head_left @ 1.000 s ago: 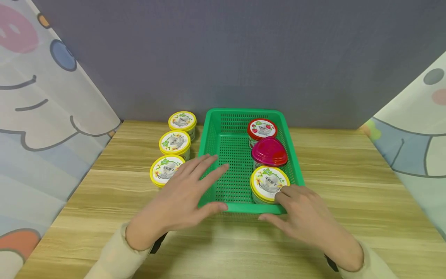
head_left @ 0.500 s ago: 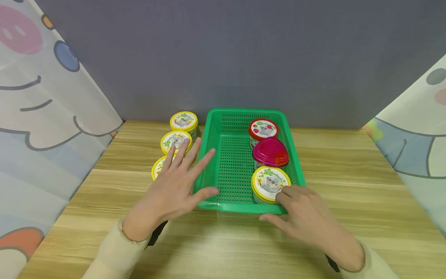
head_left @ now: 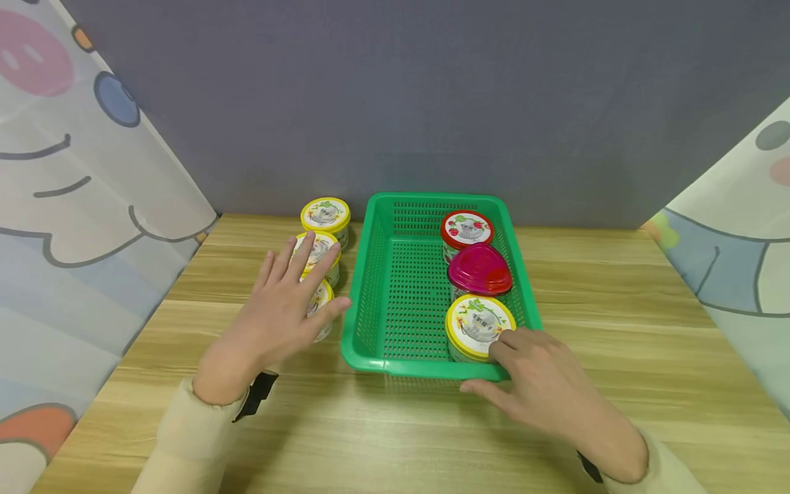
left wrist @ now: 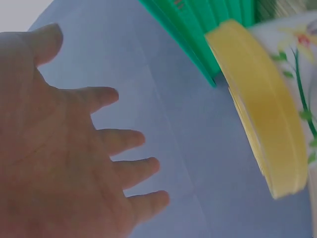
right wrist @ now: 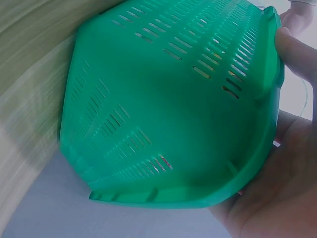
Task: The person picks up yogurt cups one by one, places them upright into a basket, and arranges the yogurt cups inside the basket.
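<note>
My left hand (head_left: pixel 274 315) hovers with fingers spread over the yellow-lidded tubs on the table, partly covering the front tub (head_left: pixel 321 296) and the middle tub (head_left: pixel 319 248). In the left wrist view, the palm is bare, and a yellow-lidded tub (left wrist: pixel 262 114) lies beyond the fingertips. My right hand (head_left: pixel 546 377) grips the near right corner of a green basket (head_left: pixel 420 368), thumb outside and fingers over the rim. The right wrist view shows the thumb (right wrist: pixel 297 52) on the basket's outer edge. Beside those fingers, inside the basket, stands a yellow-lidded tub (head_left: pixel 476 324).
Also along the basket's right side are a tub with a pink-red triangular lid (head_left: pixel 478 267) and a red-rimmed tub (head_left: pixel 465 228). The rear yellow-lidded tub (head_left: pixel 326 214) stands left of the basket. A grey panel (head_left: pixel 395 103) rises behind the wooden table (head_left: pixel 617 329).
My left hand has moved left, away from the basket's edge and over the yellow-lidded tubs; the front and middle tubs sit slightly further right. My right hand has kept its grip on the basket.
</note>
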`<act>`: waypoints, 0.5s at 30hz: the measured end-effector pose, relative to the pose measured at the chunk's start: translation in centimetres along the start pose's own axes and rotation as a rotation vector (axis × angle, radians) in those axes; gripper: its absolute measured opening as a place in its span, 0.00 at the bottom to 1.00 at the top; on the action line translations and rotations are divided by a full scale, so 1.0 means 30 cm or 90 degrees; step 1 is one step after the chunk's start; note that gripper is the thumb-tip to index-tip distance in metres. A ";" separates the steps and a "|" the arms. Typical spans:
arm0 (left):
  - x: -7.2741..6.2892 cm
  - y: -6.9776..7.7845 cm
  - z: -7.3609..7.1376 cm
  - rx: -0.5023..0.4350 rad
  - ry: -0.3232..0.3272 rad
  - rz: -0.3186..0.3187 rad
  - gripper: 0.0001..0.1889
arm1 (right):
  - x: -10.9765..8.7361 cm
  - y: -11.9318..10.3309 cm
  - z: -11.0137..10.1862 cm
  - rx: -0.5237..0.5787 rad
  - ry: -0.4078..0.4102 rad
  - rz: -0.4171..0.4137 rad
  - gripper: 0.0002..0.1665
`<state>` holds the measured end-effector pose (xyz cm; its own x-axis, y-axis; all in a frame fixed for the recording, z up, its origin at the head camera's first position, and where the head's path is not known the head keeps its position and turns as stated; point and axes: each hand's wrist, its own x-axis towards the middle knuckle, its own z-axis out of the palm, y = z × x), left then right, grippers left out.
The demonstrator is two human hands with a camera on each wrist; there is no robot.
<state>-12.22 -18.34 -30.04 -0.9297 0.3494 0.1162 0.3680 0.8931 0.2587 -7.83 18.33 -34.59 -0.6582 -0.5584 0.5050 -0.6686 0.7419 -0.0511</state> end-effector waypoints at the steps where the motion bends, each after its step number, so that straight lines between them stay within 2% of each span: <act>1: 0.000 -0.007 -0.006 -0.004 -0.007 -0.012 0.40 | 0.000 0.000 -0.001 0.000 -0.001 0.001 0.34; 7: 0.002 -0.042 -0.027 -0.011 -0.050 -0.058 0.39 | 0.000 0.000 -0.001 -0.001 -0.001 0.002 0.34; 15: 0.007 -0.058 -0.013 -0.003 -0.086 -0.094 0.39 | 0.001 -0.001 -0.003 -0.004 -0.003 0.001 0.33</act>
<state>-13.06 -19.94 -30.10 -0.9666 0.2505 -0.0534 0.2279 0.9362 0.2676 -7.79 18.32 -34.50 -0.6610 -0.5593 0.5003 -0.6656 0.7448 -0.0467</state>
